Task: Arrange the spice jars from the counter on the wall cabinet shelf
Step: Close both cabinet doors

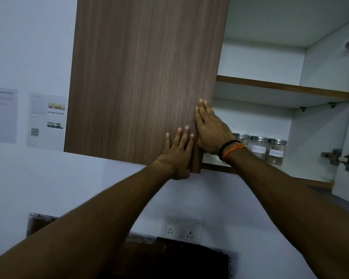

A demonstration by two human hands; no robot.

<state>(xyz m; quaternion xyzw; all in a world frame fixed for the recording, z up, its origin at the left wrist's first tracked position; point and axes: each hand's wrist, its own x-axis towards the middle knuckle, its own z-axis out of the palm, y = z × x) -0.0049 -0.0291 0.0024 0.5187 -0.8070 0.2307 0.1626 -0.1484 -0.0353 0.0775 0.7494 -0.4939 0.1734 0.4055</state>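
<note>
Fingers [186,130] of the left hand [176,156] are straight and slightly spread, flat against the front of the brown wood-grain cabinet door [145,77], near its lower right corner. Right hand [209,130] lies at the door's free edge, fingers straight and close together along the front face, thumb side hidden behind the edge; cannot tell if the thumb hooks the back. Neither hand holds a jar. Right wrist carries a black band and an orange thread [231,148].

Wall cabinet [320,63] is white inside, with a wood-edged upper shelf [286,88] and a bottom shelf [308,178]. Second door [347,150] stands open at far right, metal hinge [338,158] showing. White walls; two printed sheets [45,119] taped left of the cabinet, one with a QR code, text too small to read. White socket plate [182,229] on the wall below, above a dark panel [179,258].

Spice jars [267,149] stand in a row on the bottom shelf, just right of and behind the right wrist, which partly covers the leftmost. Clear glass, metal lids, touching or nearly so. Two show white handwritten labels; writing blurred, not readable.
</note>
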